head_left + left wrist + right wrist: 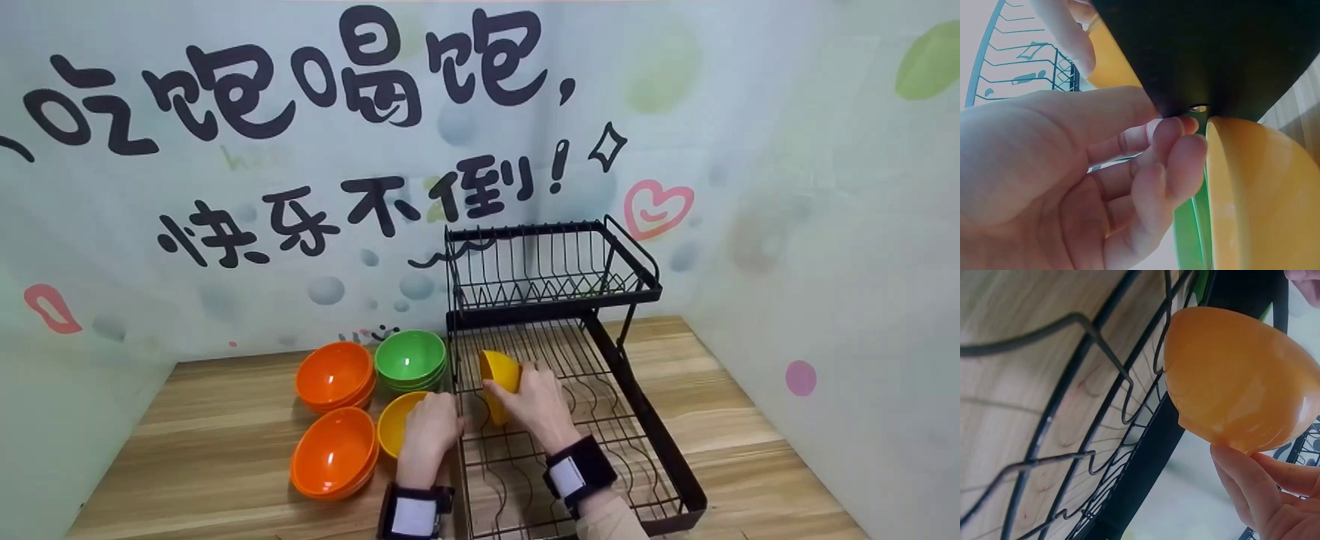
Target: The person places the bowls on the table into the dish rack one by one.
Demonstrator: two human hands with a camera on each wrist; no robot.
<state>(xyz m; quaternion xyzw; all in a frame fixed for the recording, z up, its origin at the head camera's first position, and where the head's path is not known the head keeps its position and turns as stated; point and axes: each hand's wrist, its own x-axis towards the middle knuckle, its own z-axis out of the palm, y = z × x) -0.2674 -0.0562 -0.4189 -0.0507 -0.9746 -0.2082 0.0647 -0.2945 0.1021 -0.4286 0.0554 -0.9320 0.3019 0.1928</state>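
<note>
On the left of the tabletop point(225, 420) we have two stacks of orange bowls point(335, 450), a stack of green bowls point(410, 358) behind them, and a yellow bowl on the tabletop point(396, 421) touching the rack's left edge. Our left hand point(429, 429) sits at that edge with its fingers point(1176, 152) curled against the black frame; we judge it is bracing the dish rack point(675, 457), though we cannot tell whether it truly grips the bar or only presses on it.

To the right, our right hand point(534, 403) holds the yellow bowl point(499, 373) on its edge over the far part of the lower tier, fingertips point(1244, 481) pinching the rim, the wrist angled in from the near right.

To seat it well, we judge we should keep the bowl upright, line its rim up with a gap between two wire prongs point(1123, 391), lower it until the wires carry it, and only then let go. The upper tier point(551, 270) holds nothing that we can see.
</note>
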